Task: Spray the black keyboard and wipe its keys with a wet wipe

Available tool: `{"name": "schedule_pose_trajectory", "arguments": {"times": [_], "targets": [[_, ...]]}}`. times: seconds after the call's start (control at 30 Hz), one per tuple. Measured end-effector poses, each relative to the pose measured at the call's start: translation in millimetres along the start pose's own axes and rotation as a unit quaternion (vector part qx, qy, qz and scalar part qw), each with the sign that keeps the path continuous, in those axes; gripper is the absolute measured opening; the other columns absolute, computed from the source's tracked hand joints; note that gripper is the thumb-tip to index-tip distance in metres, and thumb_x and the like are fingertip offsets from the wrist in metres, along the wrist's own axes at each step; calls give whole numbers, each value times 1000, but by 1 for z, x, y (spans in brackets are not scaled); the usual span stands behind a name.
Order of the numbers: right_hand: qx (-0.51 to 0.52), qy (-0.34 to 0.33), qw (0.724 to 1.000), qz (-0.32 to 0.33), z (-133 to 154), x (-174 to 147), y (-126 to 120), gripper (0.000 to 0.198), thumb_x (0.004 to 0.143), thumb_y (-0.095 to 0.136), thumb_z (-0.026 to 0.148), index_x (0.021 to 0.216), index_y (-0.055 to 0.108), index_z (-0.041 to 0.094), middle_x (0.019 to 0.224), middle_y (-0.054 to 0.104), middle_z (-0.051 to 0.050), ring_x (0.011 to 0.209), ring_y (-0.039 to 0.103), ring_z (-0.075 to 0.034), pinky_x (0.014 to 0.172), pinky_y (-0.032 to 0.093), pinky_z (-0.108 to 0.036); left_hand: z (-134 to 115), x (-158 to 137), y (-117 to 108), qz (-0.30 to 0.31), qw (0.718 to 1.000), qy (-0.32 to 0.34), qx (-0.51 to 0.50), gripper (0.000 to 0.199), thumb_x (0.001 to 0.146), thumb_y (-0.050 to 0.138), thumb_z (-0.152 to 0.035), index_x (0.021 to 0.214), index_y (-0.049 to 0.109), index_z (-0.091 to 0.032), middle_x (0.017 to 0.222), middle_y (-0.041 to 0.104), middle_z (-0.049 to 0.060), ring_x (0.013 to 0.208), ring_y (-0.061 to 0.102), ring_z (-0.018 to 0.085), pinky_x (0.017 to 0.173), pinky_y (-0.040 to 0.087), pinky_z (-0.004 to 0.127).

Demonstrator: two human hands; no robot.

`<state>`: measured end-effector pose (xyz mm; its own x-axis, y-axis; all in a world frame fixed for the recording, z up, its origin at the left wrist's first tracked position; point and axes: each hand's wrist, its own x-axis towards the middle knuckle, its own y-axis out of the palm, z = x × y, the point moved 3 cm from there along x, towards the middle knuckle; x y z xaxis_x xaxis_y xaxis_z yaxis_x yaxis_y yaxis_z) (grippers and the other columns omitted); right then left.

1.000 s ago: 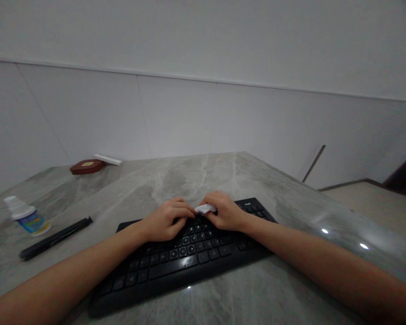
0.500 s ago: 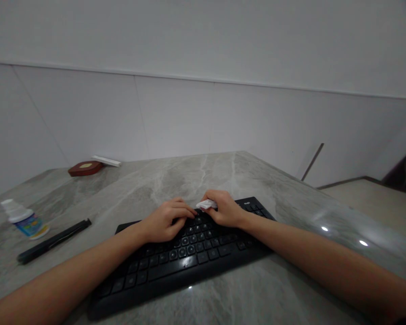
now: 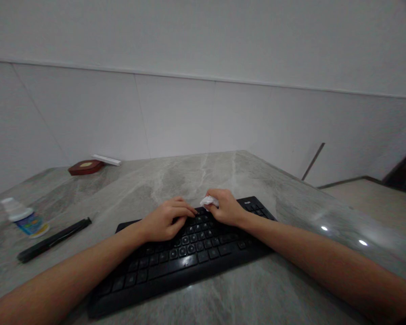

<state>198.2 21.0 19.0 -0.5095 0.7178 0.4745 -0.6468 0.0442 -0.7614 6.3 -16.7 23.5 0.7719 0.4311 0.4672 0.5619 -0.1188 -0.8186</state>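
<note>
A black keyboard (image 3: 176, 262) lies at a slant on the grey marbled tabletop, its nearer left corner toward me. My left hand (image 3: 165, 220) rests on its upper keys, fingers stretched toward the far edge and the thumb lower down; it holds nothing. Pinched between the thumb and fingers of my right hand (image 3: 226, 207) is a crumpled white tissue (image 3: 209, 201), over the keyboard's far edge. Part of the tissue is hidden inside the hand. The right forearm crosses the keyboard's right end.
To the left stand a small white-capped spray bottle (image 3: 29, 221) with a blue label and, beside it, a long black stick-like object (image 3: 54, 239). A reddish-brown box (image 3: 85, 167) and a thin white strip (image 3: 106, 160) lie by the wall. The tabletop (image 3: 176, 174) ends at the right.
My right hand has shifted slightly, and the tissue in it has moved a little to the right and up. The left hand stays in place on the keyboard.
</note>
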Motion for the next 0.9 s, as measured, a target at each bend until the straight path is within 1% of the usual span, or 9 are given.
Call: {"name": "schedule_pose_trajectory", "arguments": {"times": [0.07,0.2,0.37,0.5,0.63,0.67,0.8,0.9], "targets": [[-13,-5,1000,-6,1,0,0,6,74,57,11,70,56,16,66,59,-1,63,53,-14,61,35,-24,-1,0,0,2,1000,-1,1,31,84,44,-2,102,65,-16,104,69,7,97,61,19,91,47,39],[-5,-38,999,23,3,-1,2,8,72,55,9,72,56,16,66,59,-1,63,53,-14,62,35,-23,-2,0,0,2,1000,-3,1,30,84,44,-2,102,65,-15,104,69,7,97,61,19,91,47,39],[-45,11,999,-5,0,-1,2,10,74,53,11,67,52,17,62,56,-1,59,51,-14,58,32,-24,-2,0,0,3,1000,-6,-1,31,84,44,-2,101,65,-15,105,69,7,98,61,19,92,47,38],[-16,-11,999,34,2,-1,4,9,75,54,12,67,52,17,61,56,0,58,50,-12,57,32,-23,-1,0,-1,2,1000,-4,-1,31,84,44,-3,102,65,-16,104,69,7,97,61,19,91,47,38],[-32,12,999,-6,-1,0,1,11,77,54,14,66,52,17,61,56,0,59,49,-12,58,31,-23,0,0,-1,-1,1000,-3,-1,30,84,44,-2,101,66,-15,105,69,7,97,61,19,90,47,39],[-28,8,1000,-6,-1,0,1,11,77,54,14,67,52,17,61,56,0,59,49,-12,58,31,-23,0,0,-1,0,1000,-4,0,30,84,44,-2,101,66,-15,105,69,7,97,61,20,90,47,39],[16,-21,999,36,0,0,2,8,76,55,12,70,54,16,61,56,1,57,49,-11,57,32,-22,-1,-1,0,6,1000,-8,4,30,84,45,-2,101,66,-15,105,69,7,97,61,20,91,46,40],[26,-12,999,14,0,-1,0,7,79,56,15,71,55,16,63,57,1,59,51,-12,58,33,-23,-1,-2,0,4,1000,-7,2,30,84,45,-3,101,66,-15,104,69,7,97,61,19,91,47,39]]}}
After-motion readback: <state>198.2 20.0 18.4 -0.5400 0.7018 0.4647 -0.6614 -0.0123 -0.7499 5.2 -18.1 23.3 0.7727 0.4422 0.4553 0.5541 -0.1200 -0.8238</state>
